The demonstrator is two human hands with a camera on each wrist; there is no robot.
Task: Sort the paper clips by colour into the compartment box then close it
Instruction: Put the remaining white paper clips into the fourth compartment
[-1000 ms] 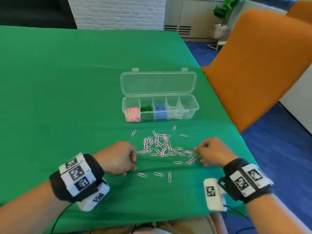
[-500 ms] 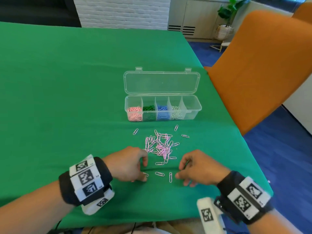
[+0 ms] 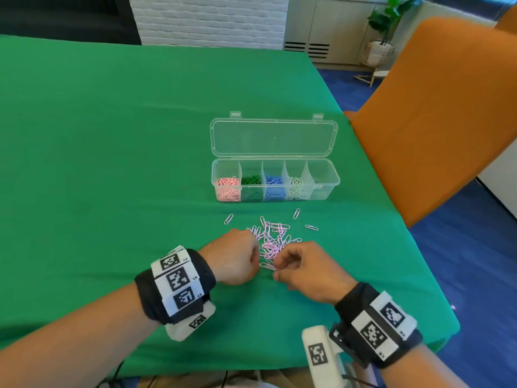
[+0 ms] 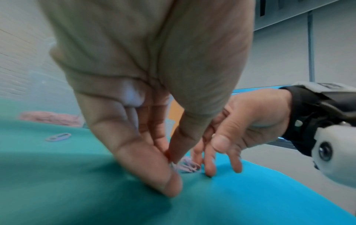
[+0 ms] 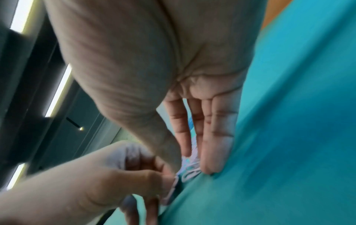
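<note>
1. The worktop (image 3: 112, 163) is covered in green cloth, with an orange chair (image 3: 436, 121) along its right edge.
2. The compartment box (image 3: 275, 189), clear plastic, sits on the worktop with its lid (image 3: 273, 138) hinged back and lying open. From the left, its compartments hold pink, green, blue and white clips; the rightmost looks empty.
3. The left hand (image 3: 233, 260) rests at the near left edge of the pile, fingers straight and pointing down, tips on the cloth, touching clips.
4. The right hand (image 3: 305, 271) is opposite it, fingers extended down onto the cloth beside the clips; whether it pinches any, I cannot tell.
5. The loose paper clips (image 3: 272, 239), pink, lie heaped between box and hands, with a few strays around.
</note>
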